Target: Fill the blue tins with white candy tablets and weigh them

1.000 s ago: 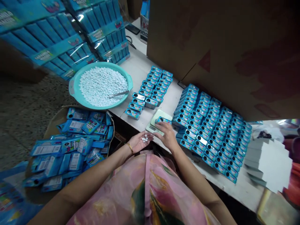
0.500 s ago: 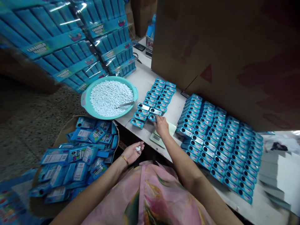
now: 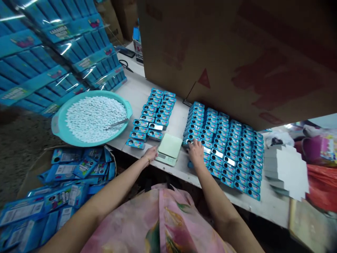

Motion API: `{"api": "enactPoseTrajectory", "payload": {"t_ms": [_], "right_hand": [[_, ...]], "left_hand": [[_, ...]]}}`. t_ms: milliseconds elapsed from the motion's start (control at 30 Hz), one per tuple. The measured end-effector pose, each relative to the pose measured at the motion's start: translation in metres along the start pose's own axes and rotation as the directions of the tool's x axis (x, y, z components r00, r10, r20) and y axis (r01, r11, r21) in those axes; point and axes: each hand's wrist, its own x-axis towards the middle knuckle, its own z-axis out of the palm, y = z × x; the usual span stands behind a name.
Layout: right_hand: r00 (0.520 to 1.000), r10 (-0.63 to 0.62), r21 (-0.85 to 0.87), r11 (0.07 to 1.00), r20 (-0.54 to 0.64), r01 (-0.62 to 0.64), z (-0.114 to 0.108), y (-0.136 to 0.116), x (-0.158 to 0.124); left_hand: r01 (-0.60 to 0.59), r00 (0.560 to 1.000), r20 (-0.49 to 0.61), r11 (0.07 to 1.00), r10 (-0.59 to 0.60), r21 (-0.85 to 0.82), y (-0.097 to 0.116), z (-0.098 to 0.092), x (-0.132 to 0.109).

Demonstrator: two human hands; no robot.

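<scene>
As I watch from my remote station, the left hand (image 3: 150, 154) rests just left of the digital scale (image 3: 169, 146), well apart from the right hand (image 3: 195, 151), which touches the blue tins (image 3: 192, 133) lined up on the surface (image 3: 273, 207).

The basin (image 3: 59, 130) is turquoise; the mints (image 3: 96, 119) in it are pale bluish white; the tins (image 3: 226, 151) are bright blue, some flashing silver; the scale (image 3: 170, 146) is pale green; the top (image 3: 131, 225) is pink, patterned green and yellow; the cardboard box (image 3: 171, 45) is brown with faded red markings.
</scene>
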Motion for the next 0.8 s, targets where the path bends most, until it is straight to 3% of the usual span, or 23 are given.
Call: {"api": "enactPoseTrajectory", "payload": {"t_ms": [100, 233, 367, 500, 600, 700, 800], "right_hand": [[0.999, -0.043, -0.044, 0.998, 0.002, 0.043, -0.002, 0.005, -0.001], [0.997, -0.073, -0.026, 0.997, -0.030, 0.072, -0.025, 0.012, -0.016], [0.991, -0.135, 0.059, 0.989, 0.004, 0.134, -0.044, 0.007, -0.027], [0.950, -0.306, 0.129, 0.946, 0.060, 0.297, -0.034, -0.028, -0.015], [0.928, -0.368, 0.139, 0.924, 0.063, 0.357, -0.023, -0.049, -0.004], [0.929, -0.369, 0.179, 0.915, 0.010, 0.361, -0.023, -0.049, -0.004], [0.943, -0.331, 0.287, 0.900, -0.041, 0.328, -0.031, -0.042, -0.018]], "left_hand": [[-0.029, 1.000, 0.008, 1.000, 0.029, 0.010, 0.004, 0.012, 0.010], [-0.050, 0.999, 0.006, 0.999, 0.050, -0.018, 0.006, 0.021, 0.003], [0.034, 0.999, 0.002, 0.998, -0.034, -0.061, 0.009, 0.024, -0.007], [0.082, 0.996, -0.012, 0.993, -0.084, -0.090, 0.008, 0.018, -0.013], [0.101, 0.994, -0.038, 0.987, -0.107, -0.127, 0.000, 0.009, -0.018], [0.122, 0.991, -0.042, 0.977, -0.131, -0.174, -0.010, -0.001, -0.029], [0.177, 0.984, 0.091, 0.928, -0.155, -0.328, -0.017, -0.005, -0.046]]}}
